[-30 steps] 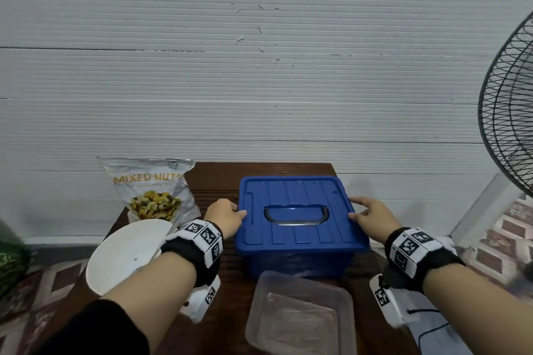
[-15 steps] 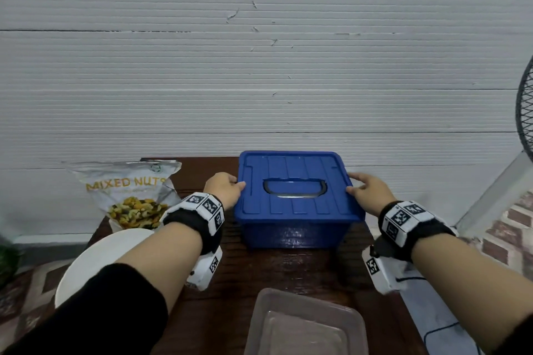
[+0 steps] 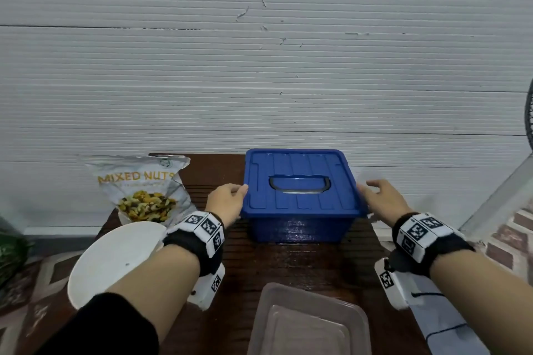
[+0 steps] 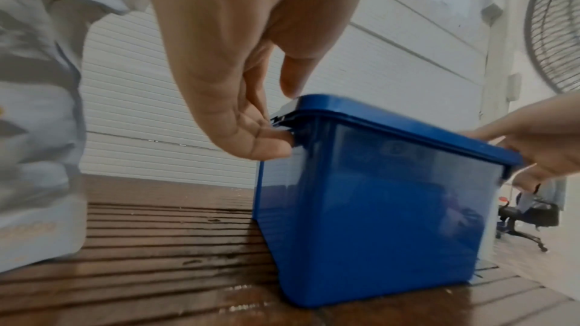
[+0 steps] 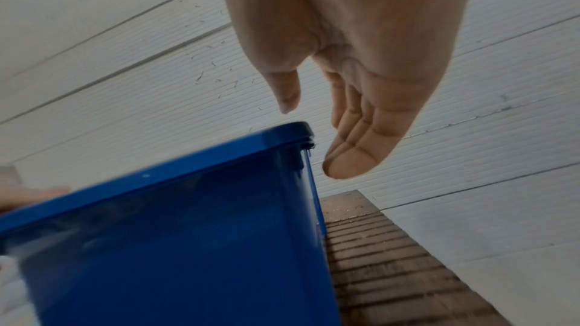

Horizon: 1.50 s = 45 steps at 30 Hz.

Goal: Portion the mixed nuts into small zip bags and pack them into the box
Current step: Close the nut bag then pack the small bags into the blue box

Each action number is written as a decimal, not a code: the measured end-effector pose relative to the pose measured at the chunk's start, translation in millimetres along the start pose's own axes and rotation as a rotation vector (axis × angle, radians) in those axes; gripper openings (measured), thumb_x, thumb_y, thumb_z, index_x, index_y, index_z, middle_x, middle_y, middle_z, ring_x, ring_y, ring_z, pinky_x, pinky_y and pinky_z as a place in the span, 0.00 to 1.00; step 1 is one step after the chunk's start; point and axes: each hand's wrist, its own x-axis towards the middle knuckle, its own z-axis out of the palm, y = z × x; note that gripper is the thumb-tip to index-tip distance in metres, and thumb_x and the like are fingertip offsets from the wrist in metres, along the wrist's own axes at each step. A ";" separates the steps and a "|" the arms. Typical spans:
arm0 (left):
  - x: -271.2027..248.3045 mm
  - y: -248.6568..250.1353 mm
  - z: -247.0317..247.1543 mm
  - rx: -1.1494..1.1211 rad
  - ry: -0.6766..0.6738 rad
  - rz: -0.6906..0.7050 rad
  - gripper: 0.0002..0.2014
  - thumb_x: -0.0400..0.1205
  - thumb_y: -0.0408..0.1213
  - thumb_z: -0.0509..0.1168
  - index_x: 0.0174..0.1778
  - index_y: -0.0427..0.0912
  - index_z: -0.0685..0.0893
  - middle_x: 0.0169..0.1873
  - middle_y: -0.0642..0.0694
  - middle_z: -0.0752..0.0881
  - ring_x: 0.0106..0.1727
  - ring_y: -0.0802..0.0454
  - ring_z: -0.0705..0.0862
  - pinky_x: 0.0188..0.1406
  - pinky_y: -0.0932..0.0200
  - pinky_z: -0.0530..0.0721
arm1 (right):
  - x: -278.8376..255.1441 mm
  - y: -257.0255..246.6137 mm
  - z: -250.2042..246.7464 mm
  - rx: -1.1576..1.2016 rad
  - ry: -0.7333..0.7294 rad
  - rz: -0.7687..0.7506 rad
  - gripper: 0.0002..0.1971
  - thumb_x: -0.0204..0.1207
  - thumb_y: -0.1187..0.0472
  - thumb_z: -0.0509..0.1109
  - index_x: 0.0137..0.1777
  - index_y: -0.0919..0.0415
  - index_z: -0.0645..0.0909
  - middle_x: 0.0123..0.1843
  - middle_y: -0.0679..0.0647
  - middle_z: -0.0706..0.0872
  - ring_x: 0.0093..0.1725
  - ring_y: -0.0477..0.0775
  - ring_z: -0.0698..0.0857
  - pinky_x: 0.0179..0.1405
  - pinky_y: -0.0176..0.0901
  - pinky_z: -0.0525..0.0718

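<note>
The blue box [image 3: 300, 204] stands with its lid on at the far middle of the wooden table [image 3: 288, 262]. My left hand [image 3: 235, 196] grips the lid's left rim [image 4: 313, 105], thumb on top and fingertips [image 4: 276, 140] curled under the edge. My right hand [image 3: 375, 193] hovers at the box's right edge with relaxed fingers [image 5: 354, 158], just off the corner [image 5: 301, 133] and holding nothing. The silver mixed nuts bag [image 3: 141, 190] stands upright to the left of the box. I cannot make out any zip bags.
A white bowl [image 3: 115, 259] sits at the table's left front, partly under my left forearm. A clear plastic container [image 3: 308, 323] lies at the near edge in front of the box. A fan [image 4: 558, 21] stands off to the right, and the wall is close behind the table.
The box has slid away from the clear container toward the wall, both hands on its sides. My right hand has loosened and come off the lid's edge.
</note>
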 end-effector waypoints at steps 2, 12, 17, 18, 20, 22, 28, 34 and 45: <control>-13.5 -11.0 0.7 -0.070 -0.014 -0.024 0.16 0.87 0.48 0.57 0.59 0.40 0.83 0.48 0.44 0.87 0.41 0.51 0.86 0.45 0.51 0.89 | -13.5 11.7 -3.0 0.033 -0.018 0.041 0.23 0.80 0.43 0.65 0.63 0.62 0.73 0.53 0.63 0.85 0.50 0.63 0.86 0.52 0.60 0.86; -96.1 -89.5 -6.9 0.193 -0.186 -0.081 0.15 0.87 0.49 0.58 0.62 0.47 0.82 0.56 0.51 0.83 0.64 0.49 0.80 0.54 0.64 0.71 | -113.2 66.0 12.9 -0.342 -0.550 0.213 0.25 0.76 0.45 0.71 0.55 0.70 0.79 0.39 0.62 0.89 0.31 0.58 0.89 0.27 0.46 0.86; -121.3 -128.0 -13.3 0.263 -0.193 -0.049 0.16 0.85 0.44 0.62 0.68 0.47 0.81 0.67 0.48 0.82 0.71 0.51 0.77 0.69 0.65 0.67 | -151.0 72.5 25.2 -0.402 -0.704 0.203 0.16 0.79 0.61 0.67 0.60 0.73 0.79 0.43 0.65 0.90 0.30 0.55 0.90 0.23 0.44 0.86; -124.5 -135.5 -14.6 0.264 -0.190 -0.034 0.17 0.85 0.43 0.63 0.69 0.46 0.81 0.69 0.49 0.81 0.72 0.51 0.76 0.70 0.65 0.67 | -155.9 72.9 27.9 -0.380 -0.675 0.201 0.13 0.78 0.65 0.66 0.58 0.74 0.79 0.40 0.64 0.89 0.27 0.54 0.89 0.22 0.45 0.86; -129.6 -148.8 -16.1 0.269 -0.193 0.022 0.18 0.84 0.41 0.65 0.70 0.45 0.80 0.72 0.50 0.79 0.74 0.52 0.74 0.73 0.65 0.65 | -163.9 72.4 33.6 -0.319 -0.556 0.192 0.06 0.78 0.72 0.64 0.52 0.73 0.79 0.35 0.63 0.85 0.21 0.53 0.86 0.17 0.44 0.84; -133.2 -158.6 -16.3 0.268 -0.203 0.081 0.19 0.83 0.38 0.66 0.71 0.45 0.80 0.74 0.52 0.77 0.76 0.54 0.73 0.75 0.65 0.62 | -168.1 70.2 40.2 -0.219 -0.428 0.202 0.02 0.80 0.72 0.64 0.47 0.67 0.76 0.37 0.62 0.80 0.24 0.56 0.83 0.10 0.42 0.79; -127.4 -176.2 -22.2 0.282 -0.197 0.161 0.20 0.80 0.39 0.70 0.69 0.54 0.80 0.72 0.58 0.78 0.75 0.56 0.73 0.80 0.47 0.61 | -154.5 70.3 62.4 0.220 -0.270 0.324 0.10 0.82 0.61 0.66 0.59 0.66 0.74 0.50 0.66 0.77 0.39 0.66 0.81 0.11 0.53 0.82; -124.8 -184.8 -22.2 0.215 -0.185 0.197 0.20 0.79 0.39 0.72 0.67 0.55 0.82 0.70 0.58 0.79 0.74 0.57 0.74 0.81 0.48 0.59 | -134.1 64.0 67.0 0.412 -0.209 0.350 0.14 0.81 0.70 0.66 0.65 0.71 0.75 0.49 0.68 0.83 0.40 0.63 0.85 0.19 0.50 0.86; -128.1 -189.2 -20.8 0.222 -0.150 0.270 0.22 0.80 0.38 0.70 0.71 0.55 0.79 0.72 0.60 0.77 0.75 0.61 0.71 0.80 0.53 0.48 | -104.1 48.0 67.4 0.165 0.007 0.201 0.18 0.73 0.64 0.74 0.62 0.52 0.84 0.56 0.58 0.88 0.49 0.62 0.89 0.48 0.55 0.89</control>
